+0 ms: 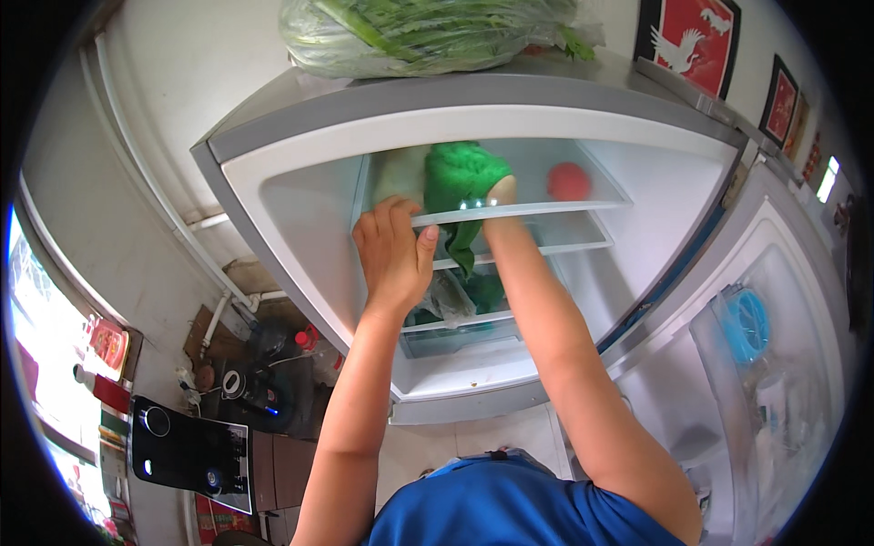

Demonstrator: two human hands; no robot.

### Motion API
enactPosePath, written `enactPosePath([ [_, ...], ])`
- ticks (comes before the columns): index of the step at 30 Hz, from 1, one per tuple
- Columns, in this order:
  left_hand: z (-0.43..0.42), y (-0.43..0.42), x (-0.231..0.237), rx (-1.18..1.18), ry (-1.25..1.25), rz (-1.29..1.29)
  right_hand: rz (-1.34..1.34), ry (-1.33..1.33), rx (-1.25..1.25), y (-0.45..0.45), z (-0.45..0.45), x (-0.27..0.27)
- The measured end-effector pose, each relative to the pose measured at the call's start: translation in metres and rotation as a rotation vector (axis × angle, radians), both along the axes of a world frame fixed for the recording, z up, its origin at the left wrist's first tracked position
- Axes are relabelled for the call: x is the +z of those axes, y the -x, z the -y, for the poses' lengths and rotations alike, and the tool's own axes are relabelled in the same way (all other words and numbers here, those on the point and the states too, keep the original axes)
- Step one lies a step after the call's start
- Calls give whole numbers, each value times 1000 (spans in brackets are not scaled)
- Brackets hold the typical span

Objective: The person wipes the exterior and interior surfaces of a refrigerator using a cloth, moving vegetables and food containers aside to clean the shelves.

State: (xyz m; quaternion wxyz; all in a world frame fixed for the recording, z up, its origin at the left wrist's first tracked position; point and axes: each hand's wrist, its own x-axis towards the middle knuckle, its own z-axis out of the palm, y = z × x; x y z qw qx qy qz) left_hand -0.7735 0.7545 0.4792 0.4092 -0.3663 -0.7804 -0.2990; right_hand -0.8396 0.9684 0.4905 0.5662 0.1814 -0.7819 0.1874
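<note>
In front of me stands an open refrigerator (pixel 471 92) with several glass shelves. My left hand (pixel 390 249) grips the front left edge of the upper glass shelf (pixel 532 210), its thumb by the white trim. My right forearm reaches in under that shelf. Through the glass I see part of my right hand (pixel 504 190), mostly covered by a bright green cloth (pixel 464 167) that it holds. One end of the cloth hangs down past the shelf's front edge. To the right, a round red item (pixel 569 181) shows at the upper shelf; its exact kind is unclear.
Bagged leafy vegetables (pixel 423 34) lie on top of the refrigerator. Lower inside is a plastic-bagged item (pixel 450 297). The open door (pixel 689 403) at right holds a blue round container (pixel 745 324). At left stand a black appliance (pixel 188 450) and a red-capped bottle (pixel 317 348).
</note>
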Motion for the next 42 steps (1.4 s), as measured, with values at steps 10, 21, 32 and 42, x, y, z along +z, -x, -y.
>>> enactPosePath([
  [10, -4, -3, 0, 40, 48, -13, 131, 315, -808, 30, -107, 5],
  [21, -3, -5, 1, 51, 84, 20, 70, -286, -750, 44, -15, 17],
  [32, 2, -2, -1, 74, 80, -37, 9, -401, -70, -20, 19, 12],
  [42, -4, -7, 4, 24, 60, -42, 129, 1568, 1338, -90, -62, -27],
])
